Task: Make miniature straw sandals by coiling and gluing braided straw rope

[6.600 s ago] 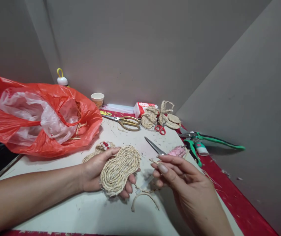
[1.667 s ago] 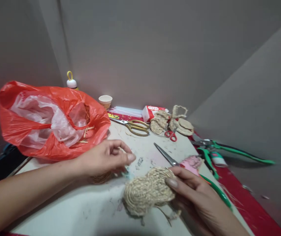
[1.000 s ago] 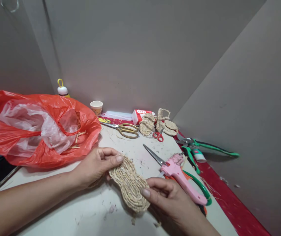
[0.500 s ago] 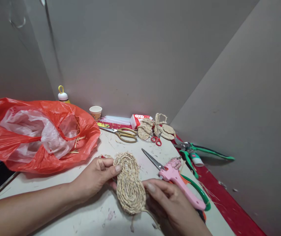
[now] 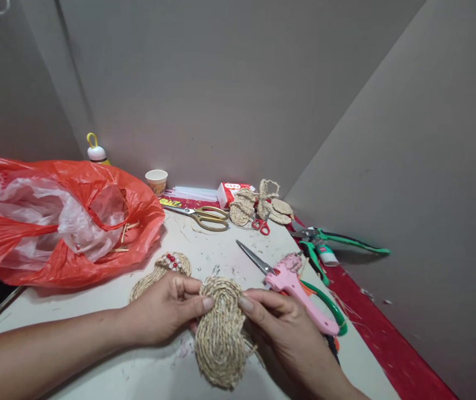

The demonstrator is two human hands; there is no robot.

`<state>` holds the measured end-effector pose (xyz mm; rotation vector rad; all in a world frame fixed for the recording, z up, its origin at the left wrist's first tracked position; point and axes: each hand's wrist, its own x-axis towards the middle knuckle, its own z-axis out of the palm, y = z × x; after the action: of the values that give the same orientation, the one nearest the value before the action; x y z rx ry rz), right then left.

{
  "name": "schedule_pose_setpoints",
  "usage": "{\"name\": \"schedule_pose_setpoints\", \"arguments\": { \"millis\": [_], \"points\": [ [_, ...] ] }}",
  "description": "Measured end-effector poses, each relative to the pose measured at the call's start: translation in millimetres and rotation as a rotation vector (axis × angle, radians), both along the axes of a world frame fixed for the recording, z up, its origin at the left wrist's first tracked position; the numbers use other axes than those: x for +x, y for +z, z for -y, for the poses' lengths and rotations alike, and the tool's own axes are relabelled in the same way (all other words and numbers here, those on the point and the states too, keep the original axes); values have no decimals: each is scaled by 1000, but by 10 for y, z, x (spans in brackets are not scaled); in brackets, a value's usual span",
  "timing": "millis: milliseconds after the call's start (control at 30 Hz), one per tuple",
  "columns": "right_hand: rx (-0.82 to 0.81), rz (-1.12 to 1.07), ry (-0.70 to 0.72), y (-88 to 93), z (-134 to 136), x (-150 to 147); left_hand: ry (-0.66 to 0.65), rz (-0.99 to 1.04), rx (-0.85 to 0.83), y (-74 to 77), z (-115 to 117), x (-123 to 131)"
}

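Note:
A coiled straw-rope piece (image 5: 222, 339), shaped like a shoe sole, is held up over the white table (image 5: 204, 258). My left hand (image 5: 171, 308) pinches its upper left edge between thumb and fingers. On the opposite edge, my right hand (image 5: 279, 325) is closed with thumb and fingertips on the upper right side. A loose strand hangs at the piece's right, partly behind my right hand. Behind my left hand lies another woven straw piece (image 5: 179, 262) with red and white beads, partly covered by the hand.
A red plastic bag (image 5: 96, 272) fills the left. Gold-handled scissors (image 5: 211, 218), a paper cup (image 5: 157, 182) and small woven pieces (image 5: 242, 207) stand at the back. Right are a pink glue gun (image 5: 300, 294), scissors with a green handle (image 5: 336, 311) and green-handled pruners (image 5: 355, 243).
The coiled piece has moved lower and tilted. My right hand has gone up to its upper right edge. More of the beaded piece shows behind my left hand, and the view has shifted slightly.

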<state>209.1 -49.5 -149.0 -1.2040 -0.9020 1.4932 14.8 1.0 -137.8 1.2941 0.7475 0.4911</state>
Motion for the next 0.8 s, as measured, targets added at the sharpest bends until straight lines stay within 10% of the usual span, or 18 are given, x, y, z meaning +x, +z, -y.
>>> {"name": "schedule_pose_setpoints", "arguments": {
  "millis": [633,800],
  "points": [
    [88,58,28,-29,-37,48,11,47,-67,13,-1,-2],
    [626,549,-320,68,88,190,78,16,-109,49,-29,-19]
  ]
}}
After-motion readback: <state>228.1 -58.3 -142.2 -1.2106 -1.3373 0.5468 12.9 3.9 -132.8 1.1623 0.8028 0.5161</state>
